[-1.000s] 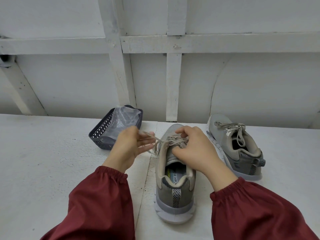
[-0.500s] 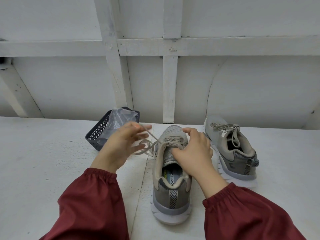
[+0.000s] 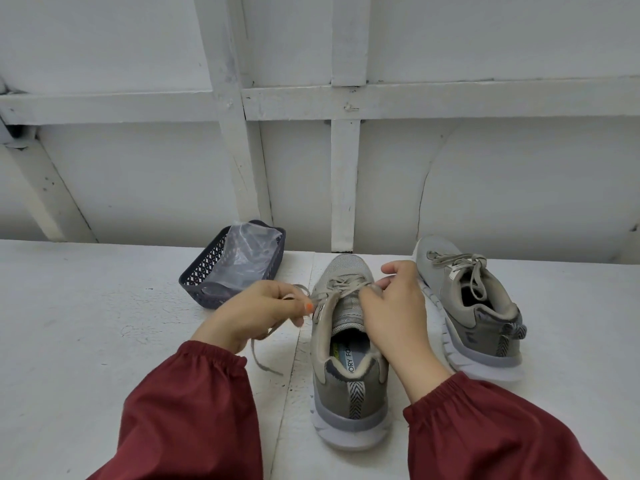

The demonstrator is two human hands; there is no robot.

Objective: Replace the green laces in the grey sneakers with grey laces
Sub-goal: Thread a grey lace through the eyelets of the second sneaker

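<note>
left hand (image 3: 258, 315) sits lower and closer to the shoe's flank than half a second ago; the loop it held up is now gathered in its grip, and a loose tail of the grey lace (image 3: 341, 285) has dropped onto the table (image 3: 86, 341) below the wrist; right hand (image 3: 394, 317) has slid toward the right-side eyelets.

fingers (image 3: 300, 308) of the left hand curl round the lace, thumb closing on it; right hand pinches the lace at the top eyelets, forefinger lifted clear; neither hand presses the shoe down.

near sneaker (image 3: 349, 386) stands upright on its sole on the table, between the two hands; toe toward the wall, heel toward the person; long axis runs near-to-far, toe leaning a touch left. far sneaker (image 3: 485, 327) stands to its right, apart from it; toe away and angled left; laced grey, with a bow. no green lace in view; dark basket (image 3: 194, 284) holding a clear plastic bag (image 3: 247, 254) behind the left hand.

risks, as judged: a sideways pull from the left, with nothing pinning the shoe, could swing or tip it; uneven tension could drag the lace through the eyelets and leave mismatched ends; the gathered loop could slip from the left grip and undo what looks like a knot in progress; the trailing tail could snag under the wrist.
</note>
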